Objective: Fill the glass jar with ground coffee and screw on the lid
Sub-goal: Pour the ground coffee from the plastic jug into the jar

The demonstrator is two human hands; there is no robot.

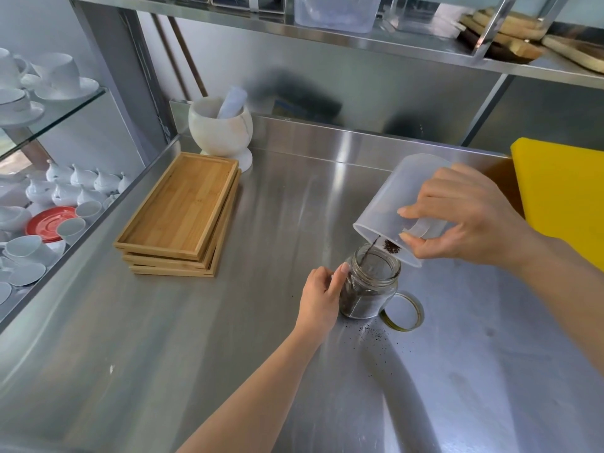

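Observation:
A glass jar [371,286] stands upright on the steel counter [228,338], partly filled with dark ground coffee. My left hand [322,297] grips its left side. My right hand [464,217] holds a translucent plastic container [398,197] tilted mouth-down over the jar's opening. A thin stream of coffee falls from its rim into the jar, and a small clump of grounds [392,246] clings inside the rim. The metal lid [403,311] lies flat on the counter, touching the jar's right side. Spilled grounds [372,335] dot the counter in front of the jar.
A stack of bamboo trays [179,214] lies to the left, with a white mortar and pestle [220,129] behind it. A yellow cutting board [565,194] leans at the right. White cups and saucers [49,204] fill glass shelves at far left. A steel shelf [327,34] runs overhead.

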